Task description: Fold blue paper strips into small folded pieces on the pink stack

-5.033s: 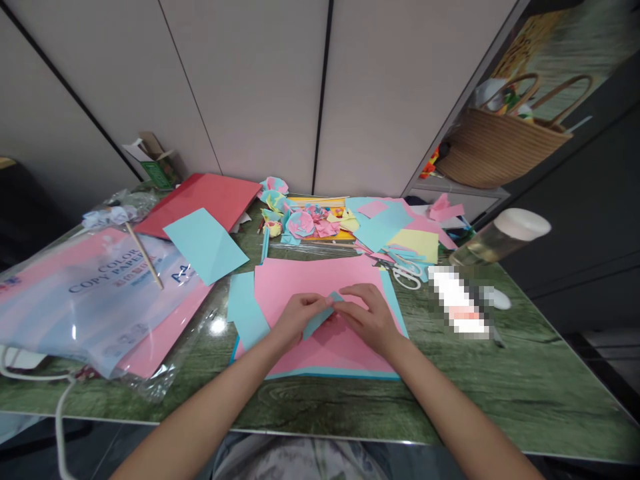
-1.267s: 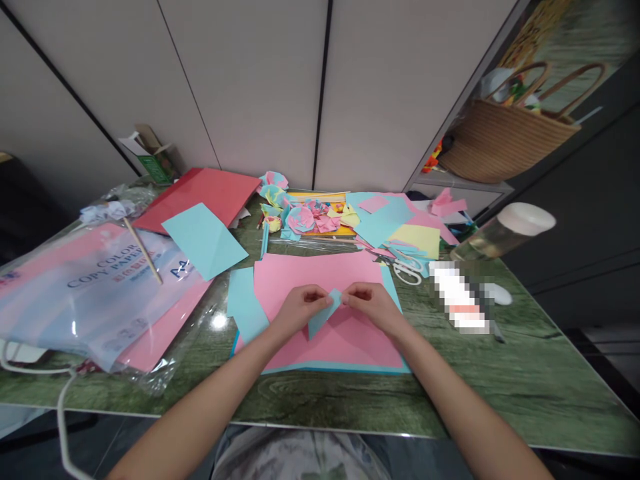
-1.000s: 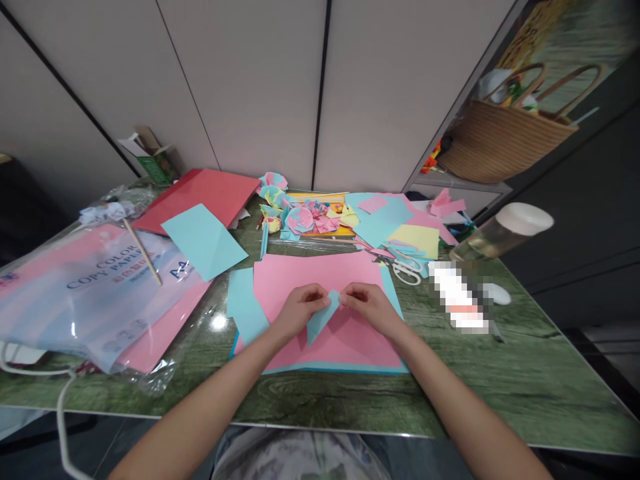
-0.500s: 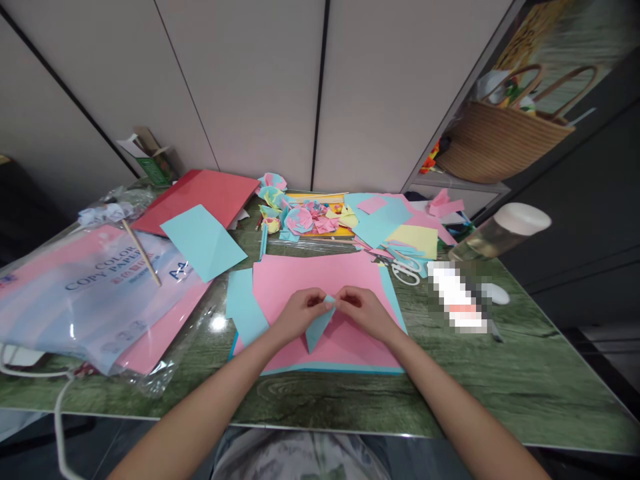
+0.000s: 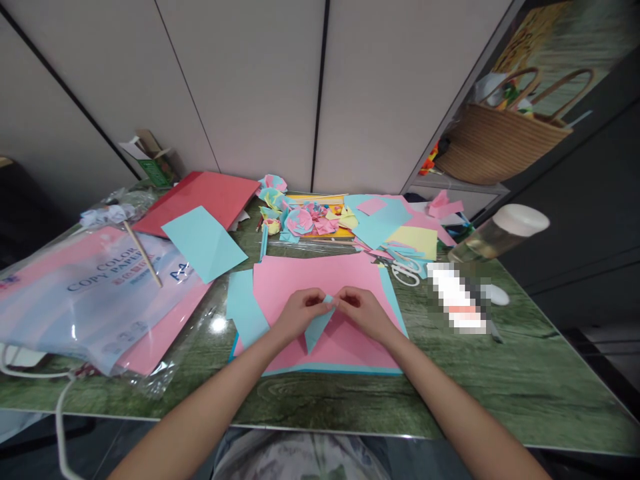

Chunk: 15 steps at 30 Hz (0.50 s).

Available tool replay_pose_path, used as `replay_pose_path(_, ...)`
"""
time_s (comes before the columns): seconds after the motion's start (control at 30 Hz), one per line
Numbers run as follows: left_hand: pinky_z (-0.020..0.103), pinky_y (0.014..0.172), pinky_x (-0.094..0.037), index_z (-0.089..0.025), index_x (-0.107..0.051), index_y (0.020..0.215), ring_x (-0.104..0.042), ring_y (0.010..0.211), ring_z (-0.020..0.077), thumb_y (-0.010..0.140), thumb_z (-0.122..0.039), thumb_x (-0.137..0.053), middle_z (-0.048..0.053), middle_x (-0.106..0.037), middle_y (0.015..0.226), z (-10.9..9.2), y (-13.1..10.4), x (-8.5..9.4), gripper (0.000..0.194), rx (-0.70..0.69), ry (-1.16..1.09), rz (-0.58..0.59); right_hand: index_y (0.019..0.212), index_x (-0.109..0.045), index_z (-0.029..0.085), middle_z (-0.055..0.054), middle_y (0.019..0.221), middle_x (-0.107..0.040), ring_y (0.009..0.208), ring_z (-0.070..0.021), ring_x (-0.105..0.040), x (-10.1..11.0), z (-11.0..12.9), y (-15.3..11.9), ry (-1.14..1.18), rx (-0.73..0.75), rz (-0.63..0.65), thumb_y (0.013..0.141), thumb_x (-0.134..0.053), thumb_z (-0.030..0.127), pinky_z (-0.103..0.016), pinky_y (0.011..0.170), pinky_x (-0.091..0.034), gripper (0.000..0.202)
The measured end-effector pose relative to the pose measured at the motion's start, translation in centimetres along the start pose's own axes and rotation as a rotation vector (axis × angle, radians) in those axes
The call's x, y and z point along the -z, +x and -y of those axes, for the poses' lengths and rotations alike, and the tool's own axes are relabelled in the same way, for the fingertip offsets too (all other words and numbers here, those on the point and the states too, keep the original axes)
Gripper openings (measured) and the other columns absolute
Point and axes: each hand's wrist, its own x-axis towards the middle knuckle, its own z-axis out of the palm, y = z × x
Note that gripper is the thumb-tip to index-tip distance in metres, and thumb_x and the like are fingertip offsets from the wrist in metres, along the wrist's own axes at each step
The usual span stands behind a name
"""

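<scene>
A small folded piece of light blue paper (image 5: pixel 317 328) points downward between my hands, its upper corner pinched at the fingertips. My left hand (image 5: pixel 305 311) is closed on that corner from the left. From the right, my right hand (image 5: pixel 361 309) pinches the same corner, thumb and fingertips together. The fingers partly hide the top of the fold. Beneath both hands lies a pink sheet (image 5: pixel 285 277), resting on blue sheets that show along its right and front edges. More light blue paper (image 5: pixel 245 300) lies at its left side.
Paper flowers (image 5: pixel 300 221) and cut paper pieces lie along the back. Scissors (image 5: pixel 406 273) are right of the pink sheet, near a capped bottle (image 5: pixel 495 233). On the left are a plastic copy paper pack (image 5: pixel 100 287), a red folder-like sheet (image 5: pixel 200 197) and a blue sheet (image 5: pixel 204 243).
Almost nothing differs. Both hands stay at the same spot, pinching the folded blue paper, and the view has shifted very slightly.
</scene>
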Motion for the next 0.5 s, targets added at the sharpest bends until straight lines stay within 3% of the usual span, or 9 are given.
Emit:
replay_pose_path(0.13,0.021,0.051,-0.025,-0.015,-0.043,0.054,-0.032,0.053,0.0080,0.065,-0.024,-0.052,-0.006,-0.033,0.053,0.08,0.00,-0.11,0.017,0.003,0.006,-0.025,0.073,-0.058,0.015,0.000,0.067,-0.057,0.060,-0.0109,-0.049,0.15,-0.04,0.00,0.039,-0.005,0.054,0.076,-0.049,0.033,-0.023,0.058,-0.038,0.020)
replay_pose_path(0.33,0.021,0.052,-0.030,-0.014,-0.052,0.061,-0.038,0.055,0.0086,0.067,-0.034,-0.055,-0.003,-0.044,0.057,0.61,0.11,-0.06,0.022,-0.018,0.020,-0.100,0.068,-0.055,0.016,0.001,0.063,-0.054,0.061,-0.0110,-0.047,0.31,-0.22,0.15,-0.024,0.026,-0.070,0.075,-0.050,0.034,-0.023,0.057,-0.037,0.020)
replay_pose_path(0.5,0.021,0.051,-0.031,-0.013,-0.053,0.060,-0.039,0.052,0.0080,0.066,-0.038,-0.059,-0.003,-0.046,0.055,0.78,0.07,0.30,0.026,-0.031,-0.002,-0.106,0.067,-0.055,0.016,0.000,0.064,-0.056,0.060,-0.0110,-0.049,0.35,-0.11,0.08,0.012,0.026,-0.075,0.074,-0.052,0.034,-0.023,0.058,-0.038,0.020)
